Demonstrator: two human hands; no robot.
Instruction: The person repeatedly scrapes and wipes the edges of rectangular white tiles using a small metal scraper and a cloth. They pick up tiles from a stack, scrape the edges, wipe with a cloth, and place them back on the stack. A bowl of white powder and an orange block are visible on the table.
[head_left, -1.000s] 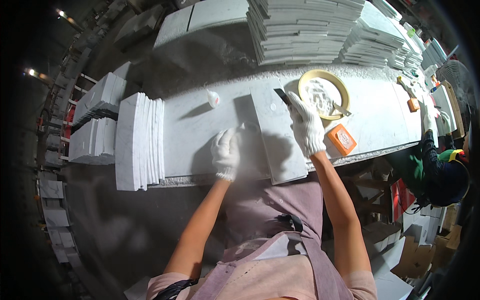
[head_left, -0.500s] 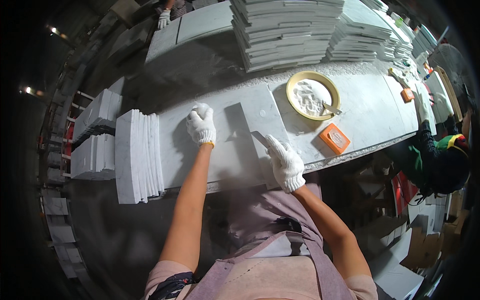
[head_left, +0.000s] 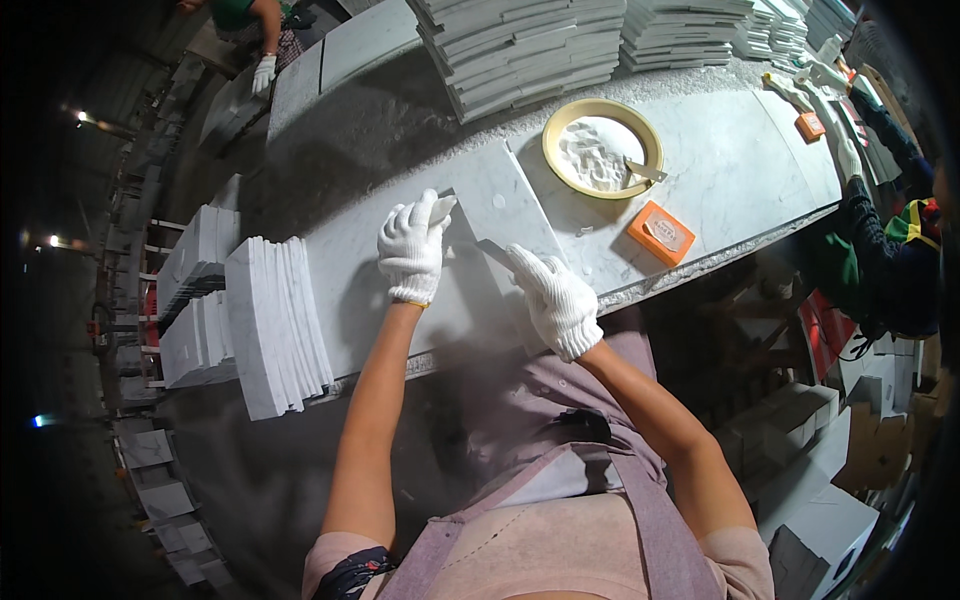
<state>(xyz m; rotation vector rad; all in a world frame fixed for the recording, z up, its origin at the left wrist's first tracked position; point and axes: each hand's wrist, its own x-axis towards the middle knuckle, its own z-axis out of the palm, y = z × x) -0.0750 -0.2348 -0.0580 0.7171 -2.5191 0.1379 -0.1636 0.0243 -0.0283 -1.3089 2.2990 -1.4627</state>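
My right hand (head_left: 556, 303), in a white knit glove, is closed around a thin flat scraper (head_left: 492, 252); its blade lies over the white-grey marble tile (head_left: 508, 195), and the handle is hidden in the glove. My left hand (head_left: 410, 250), gloved too, is beside the tile's left edge. Its fingers are pinched together near a small pale bit at the fingertips that I cannot make out. Under the tile lies a wider marble slab (head_left: 345, 275). A yellow bowl (head_left: 652, 125) of white paste stands to the right, a putty knife (head_left: 645, 171) resting in it.
An orange box (head_left: 660, 235) lies in front of the bowl. Several marble tiles stand on edge (head_left: 265, 320) at the left. Tall tile stacks (head_left: 520, 50) rise at the back. A co-worker (head_left: 890, 240) is at the right, another person's gloved hand (head_left: 264, 74) at the far left.
My left hand has turned and its fingers have come up to the tile's left edge. The right hand keeps hold of the scraper over the tile. The whole view has shifted slightly.
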